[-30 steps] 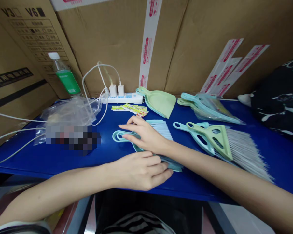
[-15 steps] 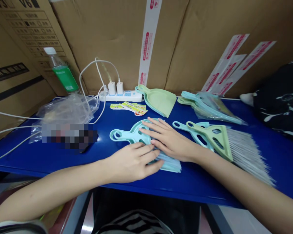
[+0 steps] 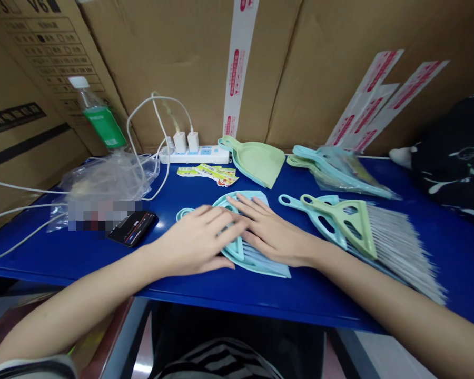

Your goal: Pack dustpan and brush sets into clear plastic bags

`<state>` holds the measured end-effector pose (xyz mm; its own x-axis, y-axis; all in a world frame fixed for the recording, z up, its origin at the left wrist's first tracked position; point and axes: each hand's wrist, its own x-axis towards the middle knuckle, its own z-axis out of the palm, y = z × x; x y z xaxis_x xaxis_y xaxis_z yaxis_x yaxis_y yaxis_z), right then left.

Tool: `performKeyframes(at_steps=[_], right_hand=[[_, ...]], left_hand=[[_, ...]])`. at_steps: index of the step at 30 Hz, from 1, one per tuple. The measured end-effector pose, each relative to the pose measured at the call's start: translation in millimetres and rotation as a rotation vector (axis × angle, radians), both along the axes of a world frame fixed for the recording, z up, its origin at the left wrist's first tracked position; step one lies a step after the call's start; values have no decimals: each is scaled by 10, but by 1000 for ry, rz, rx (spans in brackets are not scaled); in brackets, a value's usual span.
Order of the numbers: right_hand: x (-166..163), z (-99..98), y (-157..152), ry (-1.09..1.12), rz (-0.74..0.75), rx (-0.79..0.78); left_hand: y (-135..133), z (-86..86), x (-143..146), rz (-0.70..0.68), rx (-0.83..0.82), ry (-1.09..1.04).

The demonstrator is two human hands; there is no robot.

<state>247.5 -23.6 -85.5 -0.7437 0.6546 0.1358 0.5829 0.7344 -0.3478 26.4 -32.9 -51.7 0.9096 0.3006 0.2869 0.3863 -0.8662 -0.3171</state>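
A light-blue hand brush [image 3: 234, 249] lies in a light-blue dustpan [image 3: 276, 271] on the blue table, bristles pointing right. My left hand [image 3: 203, 239] rests over the brush's handle end and hides most of both handles; its fingers reach right, stretched out. Across the bristles lies my right hand [image 3: 274, 231], flat with fingers spread, its tips near the dustpan's far rim. The fingers of both hands meet over the brush. To the right, a green brush [image 3: 363, 226] overlaps a blue brush [image 3: 322, 221], their pale bristles fanning right.
Behind stand a green dustpan [image 3: 260, 160] stacked on a blue one and a set in a clear bag [image 3: 347, 171]. A power strip [image 3: 217, 155], yellow-green labels [image 3: 211, 172], bottle [image 3: 105, 126], plastic bag [image 3: 98, 176] and phone [image 3: 134, 228] lie left. Cardboard [image 3: 181, 63] walls the back.
My left hand has slid left and slightly up, from the bristles onto the handle side. My right hand stays on the bristles. The phone now shows more plainly.
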Motion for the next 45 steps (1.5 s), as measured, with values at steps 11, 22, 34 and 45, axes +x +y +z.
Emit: performKeyframes(at_steps=[11,22,34,45], right_hand=[[16,39,-44,-47,-31,-26],[36,66,-63,-37,-30,-34],[30,78,-63,-58,-26,-33],[101,49,-32,-19,33,0]], left_hand=[[267,107,-124,520,-319,37],[420,46,-124,374,-922,-301],[432,9,-104,401,-1336,-477],[407,13,-122,368,-1562,-477]])
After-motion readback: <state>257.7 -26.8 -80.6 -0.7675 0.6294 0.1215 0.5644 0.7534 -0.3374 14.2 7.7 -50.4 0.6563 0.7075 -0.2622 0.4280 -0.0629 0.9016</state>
